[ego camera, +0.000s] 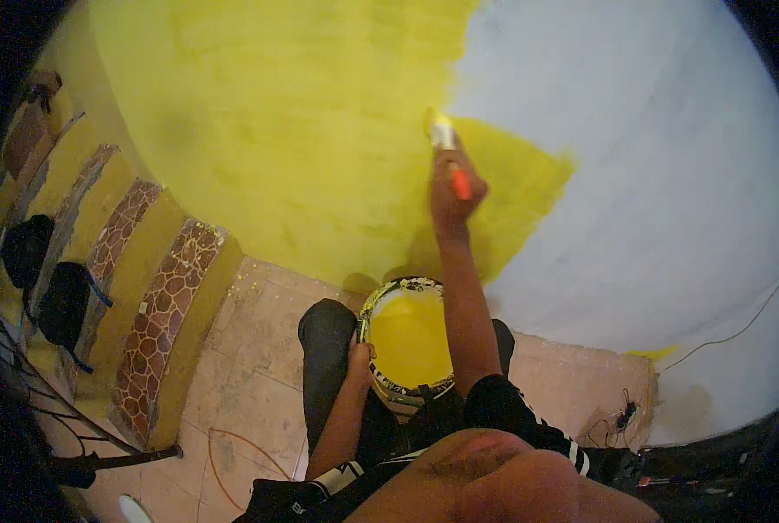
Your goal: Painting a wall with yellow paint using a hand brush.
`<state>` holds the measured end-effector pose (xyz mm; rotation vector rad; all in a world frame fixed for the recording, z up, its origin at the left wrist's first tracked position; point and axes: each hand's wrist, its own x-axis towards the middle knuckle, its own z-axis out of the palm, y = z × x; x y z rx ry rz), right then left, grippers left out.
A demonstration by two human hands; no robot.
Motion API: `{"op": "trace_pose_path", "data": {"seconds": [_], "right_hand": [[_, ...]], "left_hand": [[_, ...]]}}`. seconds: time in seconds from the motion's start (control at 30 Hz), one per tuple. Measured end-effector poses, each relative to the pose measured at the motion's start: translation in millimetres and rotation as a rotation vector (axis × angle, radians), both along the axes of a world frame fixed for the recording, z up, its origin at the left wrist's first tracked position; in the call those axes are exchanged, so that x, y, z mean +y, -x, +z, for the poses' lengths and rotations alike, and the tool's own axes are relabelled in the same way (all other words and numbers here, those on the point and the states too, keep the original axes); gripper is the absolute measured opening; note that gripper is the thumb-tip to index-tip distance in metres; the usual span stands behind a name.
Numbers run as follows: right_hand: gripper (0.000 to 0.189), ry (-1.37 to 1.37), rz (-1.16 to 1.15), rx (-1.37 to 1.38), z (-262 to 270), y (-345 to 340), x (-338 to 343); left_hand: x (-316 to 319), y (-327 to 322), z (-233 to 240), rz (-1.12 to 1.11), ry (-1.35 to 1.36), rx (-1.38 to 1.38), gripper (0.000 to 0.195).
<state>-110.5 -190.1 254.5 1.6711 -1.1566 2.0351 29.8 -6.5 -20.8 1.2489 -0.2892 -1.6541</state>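
Note:
My right hand point(456, 186) grips a paintbrush point(443, 131) with a red handle, its bristles against the wall near the border between yellow paint point(298, 144) and the pale, unpainted-looking wall surface point(625, 163). Between my knees stands a round bucket of yellow paint point(409, 340), its rim smeared with dried paint. My left hand point(361, 356) holds the bucket's left rim. My right forearm hides part of the bucket's right side.
Steps with stone-patterned treads point(167, 314) rise at the left, with dark bags point(65, 304) on them and a metal railing point(69, 412) beside. An orange hose or cord point(232, 438) lies on the tiled floor point(252, 366). A dark cable point(625, 415) lies at the right.

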Motion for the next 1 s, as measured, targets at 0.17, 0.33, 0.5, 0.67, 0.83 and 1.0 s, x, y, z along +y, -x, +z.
{"op": "trace_pose_path", "data": {"seconds": [0.17,0.33,0.5,0.67,0.83,1.0], "right_hand": [[0.014,0.235,0.154,-0.448,14.8,78.6,29.3],[0.017,0.169,-0.255,-0.526,26.8,127.9,68.6],[0.015,0.235,-0.272,-0.437,28.7,131.1,74.5],[0.007,0.104,-0.369,-0.191,9.6,95.3,50.7],[0.005,0.061,-0.044,-0.002,1.6,61.8,34.0],[0.007,0.185,0.116,-0.143,10.1,84.3,38.2]], "left_hand": [[-4.0,-2.5,-15.5,0.025,-0.024,0.044,0.075],[-2.2,1.0,-4.7,0.029,-0.067,-0.015,0.075],[-0.8,1.2,9.8,0.017,0.006,-0.025,0.063],[-3.1,1.0,12.1,0.007,-0.019,-0.053,0.06],[-0.9,2.1,6.3,0.053,-0.012,-0.134,0.07],[-2.0,2.9,-1.4,0.067,-0.076,-0.086,0.072]]}}
